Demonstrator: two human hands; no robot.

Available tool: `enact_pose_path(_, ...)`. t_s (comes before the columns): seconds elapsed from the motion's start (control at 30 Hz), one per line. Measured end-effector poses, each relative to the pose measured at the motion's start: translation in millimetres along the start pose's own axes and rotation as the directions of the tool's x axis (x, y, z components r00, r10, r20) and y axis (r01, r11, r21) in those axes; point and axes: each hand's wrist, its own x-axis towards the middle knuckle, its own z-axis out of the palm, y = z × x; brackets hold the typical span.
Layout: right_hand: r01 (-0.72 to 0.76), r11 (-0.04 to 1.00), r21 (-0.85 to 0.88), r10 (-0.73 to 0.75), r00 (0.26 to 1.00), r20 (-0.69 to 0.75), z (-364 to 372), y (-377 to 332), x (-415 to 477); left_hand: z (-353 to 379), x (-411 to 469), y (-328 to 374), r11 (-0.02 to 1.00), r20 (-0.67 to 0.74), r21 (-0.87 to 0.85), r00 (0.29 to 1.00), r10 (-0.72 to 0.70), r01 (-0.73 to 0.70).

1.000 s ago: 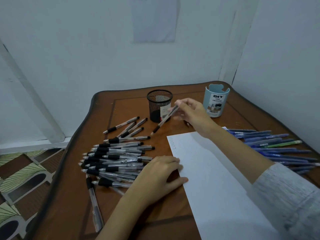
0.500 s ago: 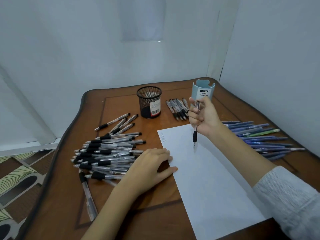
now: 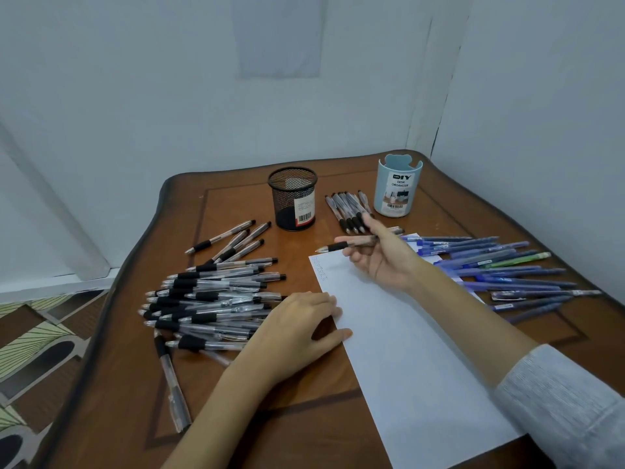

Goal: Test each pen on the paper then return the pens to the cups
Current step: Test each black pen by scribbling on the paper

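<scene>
While my right hand [image 3: 382, 262] pinches a pen [image 3: 341, 246] over the paper [image 3: 406, 350] and my left hand [image 3: 297, 328] rests flat, testing looks barely begun, cups [image 3: 293, 198] unfilled.

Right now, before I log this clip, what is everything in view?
Table: one, brown, underneath all.
Paper: one, white, near right of centre.
Mesh cup: one, black, far centre.
Organizer cup: one, light blue, far right.
Pen pile: many, clear and black, left of the paper.
Loose pens: four, clear and black, beyond the pile.
Pen row: about six, clear and black, between the cups.
Blue pens: many, right of the paper, one green pen among them.
Held pen: one, clear and black, above the paper's far corner.
Wall sheet: one, pale, back wall.
Left hand: fingers relaxed, resting at the paper's left edge.
Right hand: grip round the held pen.
</scene>
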Motion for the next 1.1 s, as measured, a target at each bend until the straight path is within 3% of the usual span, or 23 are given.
enact_pose_path(0.17,0.121,0.957,-0.263,-0.165,0.974,-0.155,15,15,5,-1,0,-1,1.000,0.007,-0.008,1.000,0.000,0.000)
enact_pose_path(0.33,0.262,0.912,-0.317,-0.305,0.948,-0.092,27,19,9,-1,1,-1,1.000,0.014,-0.019,1.000,-0.001,0.001)
enact_pose_path(0.53,0.341,0.749,-0.568,-0.457,0.887,-0.071,29,32,8,-1,3,-1,1.000,0.023,-0.023,1.000,-0.002,0.002)
enact_pose_path(0.8,0.372,0.637,-0.675,-0.569,0.818,-0.086,28,40,11,-2,3,-2,0.999,0.031,-0.043,1.000,-0.007,0.008)
enact_pose_path(1.1,0.421,0.586,-0.693,-0.574,0.819,0.012,26,43,15,-3,4,-1,0.999,0.028,-0.042,1.000,-0.005,0.006)
